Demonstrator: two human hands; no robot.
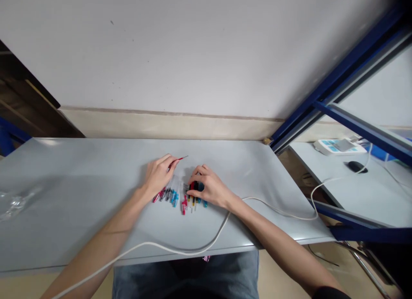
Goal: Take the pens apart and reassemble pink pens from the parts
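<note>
In the head view, the left hand (pixel 160 172) pinches a slim red stick with a thin dark tip (pixel 180 158) above the flat grey table (pixel 80 183). The right hand (pixel 209 187) curls over small red, black and blue plastic pieces (pixel 192 186); whether it grips any, I cannot tell. Just left of them lie clear plastic tubes with red, black and blue ends (pixel 168 194)

Left hand (pixel 159 173) pinches a red rod (pixel 180 158) — right hand (pixel 211 188) curls over coloured pieces (pixel 184 205).

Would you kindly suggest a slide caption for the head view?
Left hand holding a red rod, right hand at colored parts on a grey table.
</note>
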